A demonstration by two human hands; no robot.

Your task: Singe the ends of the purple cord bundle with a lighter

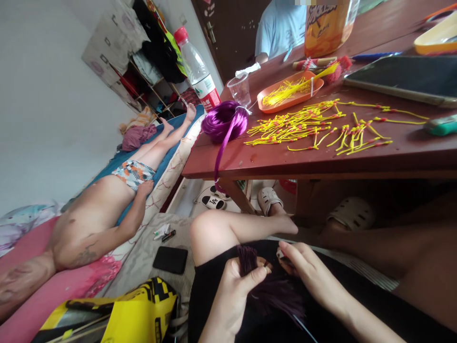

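In the lower middle, my left hand point(233, 290) is closed around a bundle of dark purple thread point(247, 258), whose cut ends stick up above the thumb. More loose dark purple strands point(280, 296) fan out over the black cloth on my lap, below the hands. Just to the right, my right hand point(309, 269) has its fingers bent in a pinch. Something small, with a whitish part, shows at its fingertips, but I cannot make out what it is. The two hands are close together, apart from each other.
A red-brown table point(221, 159) carries a purple cord coil point(224, 121), yellow knotted cords point(303, 124), an orange tray point(285, 103), a bottle point(198, 71) and a phone point(403, 76). A person lies on a bed point(185, 138) at left; another sits behind the table.
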